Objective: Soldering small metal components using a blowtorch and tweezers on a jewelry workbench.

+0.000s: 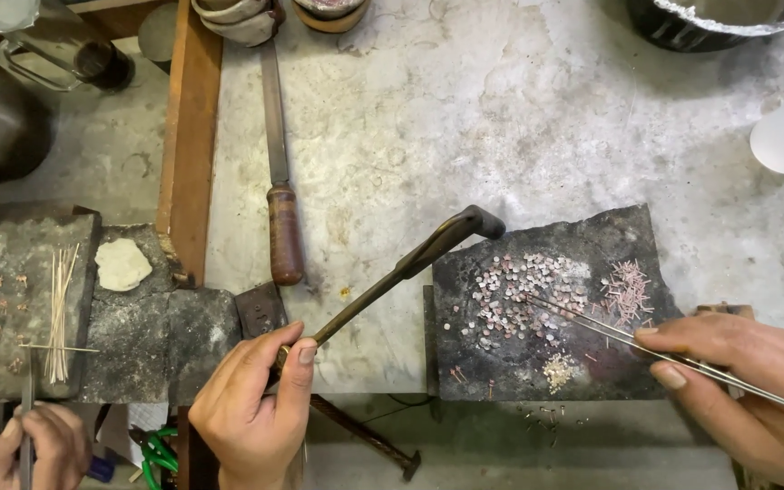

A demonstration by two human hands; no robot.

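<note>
So, my left hand [251, 408] is wrapped around the grip of a bent-nozzle torch [392, 277], whose tip sits right at the top-left corner of the dark slab [610, 236]; my right hand [746, 390] is pinched shut on long tweezers [610, 331], with the points down among the little round metal bits [519, 295] spread over that slab; a pile of tiny pink pins [626, 295] sits near the slab's right edge, just above the tweezers; open bench [519, 118] above the slab, lots of room there, pale and stained; a wood-handled file [279, 172] lies to the left of the torch, beside a wooden strip [188, 136]; far left, someone else's hand [34, 449] grips a thin tool by another block [11, 263] holding thin sticks [61, 308].
</note>
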